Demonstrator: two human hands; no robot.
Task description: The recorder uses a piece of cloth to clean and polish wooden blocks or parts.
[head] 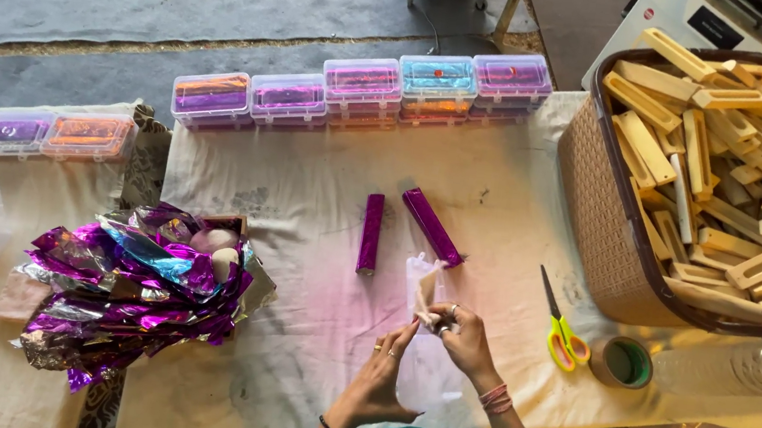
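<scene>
Inspector A: The right hand (465, 336) pinches a pale wooden stick (427, 291) at its lower end, fingers clenched on it; the stick stands tilted above a clear plastic sleeve (425, 372) on the cloth-covered table (305, 205).

Inspector B: And the left hand (385, 369)?

Inspector A: Fingertips meet the stick's base beside the right; whether it truly grips cannot be told.

Inspector B: Surroundings?

Inspector A: Two purple foil-wrapped sticks (370, 233) lie just beyond the hands; yellow-handled scissors (558, 329) and a tape roll (623, 361) to the right; a woven basket (595, 219) of bare wooden blocks further right; crumpled purple foil (133, 296) to the left; a row of clear lidded boxes (362, 88) along the far edge.
</scene>
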